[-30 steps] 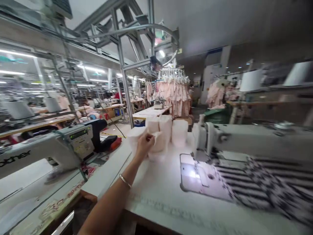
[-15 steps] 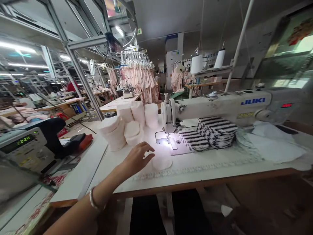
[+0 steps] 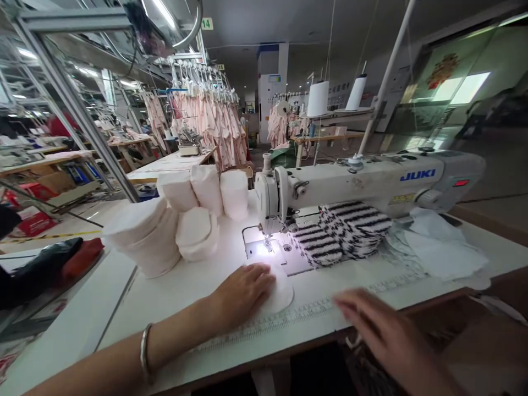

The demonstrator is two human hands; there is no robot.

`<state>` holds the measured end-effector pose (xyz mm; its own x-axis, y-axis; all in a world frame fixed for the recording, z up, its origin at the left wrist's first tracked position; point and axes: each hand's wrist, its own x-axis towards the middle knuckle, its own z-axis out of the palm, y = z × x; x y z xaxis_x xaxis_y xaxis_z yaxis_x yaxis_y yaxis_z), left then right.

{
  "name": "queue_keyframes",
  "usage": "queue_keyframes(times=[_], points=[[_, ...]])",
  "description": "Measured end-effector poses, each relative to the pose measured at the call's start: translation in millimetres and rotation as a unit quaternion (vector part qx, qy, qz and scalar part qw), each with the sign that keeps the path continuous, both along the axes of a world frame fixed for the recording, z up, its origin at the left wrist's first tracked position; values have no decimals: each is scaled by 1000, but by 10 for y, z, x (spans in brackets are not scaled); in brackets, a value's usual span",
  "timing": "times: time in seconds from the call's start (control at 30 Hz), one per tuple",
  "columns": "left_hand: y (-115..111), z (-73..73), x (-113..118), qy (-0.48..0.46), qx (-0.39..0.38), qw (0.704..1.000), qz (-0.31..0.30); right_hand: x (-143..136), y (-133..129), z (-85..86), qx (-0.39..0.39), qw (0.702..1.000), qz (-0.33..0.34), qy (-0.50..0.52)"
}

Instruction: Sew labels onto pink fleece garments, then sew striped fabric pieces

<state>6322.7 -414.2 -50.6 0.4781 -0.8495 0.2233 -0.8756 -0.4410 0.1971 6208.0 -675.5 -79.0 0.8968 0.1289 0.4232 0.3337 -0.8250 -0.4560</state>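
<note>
My left hand (image 3: 247,289) rests on a rounded white fabric piece (image 3: 281,294), its fingers lying on the piece just in front of the lit needle area. Part of the piece is hidden beneath the hand. Over the table's front edge, to the right, my right hand (image 3: 377,324) hangs blurred, fingers stretched out, with nothing visible in it. The sewing machine (image 3: 350,181) stands behind both hands. Beside its needle lie stacks of black-and-white striped fuzzy pieces (image 3: 355,223).
Several stacks of white padded pieces (image 3: 144,236) stand left of the machine. Loose pale fabric (image 3: 445,247) lies at the right end. A printed ruler strip (image 3: 313,311) runs along the table front. Thread cones (image 3: 318,99) and hanging pink garments (image 3: 210,121) are farther back.
My left hand has come down onto the white fabric piece. My right hand has come into clear view at the lower right. The head view has shifted to the right.
</note>
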Motion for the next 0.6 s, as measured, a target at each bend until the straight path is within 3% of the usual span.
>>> queue_keyframes(times=[0.07, 0.13, 0.27, 0.4, 0.47, 0.5, 0.6], points=[[-66, 28, 13, -2, 4, 1000, 0, 323, -78, 198, -25, 997, -35, -71], [-101, 86, 16, 1, 8, 1000, 9, 584, -131, 284, -45, 993, -46, -94], [-119, 269, -14, 76, -11, 997, 12, 885, -191, 219, -70, 995, -16, -69], [-267, 389, -39, 282, -77, 956, -21, 1049, -230, 174, -68, 995, -36, -70], [-433, 375, -19, 439, -129, 889, -8, 1094, -232, 234, -60, 993, -56, -90], [-534, 352, 2, 529, -164, 833, 4, 1094, -222, 286, -57, 991, -61, -103], [-838, 250, 86, 737, -289, 610, 26, 952, -156, 492, -73, 987, -21, -144]])
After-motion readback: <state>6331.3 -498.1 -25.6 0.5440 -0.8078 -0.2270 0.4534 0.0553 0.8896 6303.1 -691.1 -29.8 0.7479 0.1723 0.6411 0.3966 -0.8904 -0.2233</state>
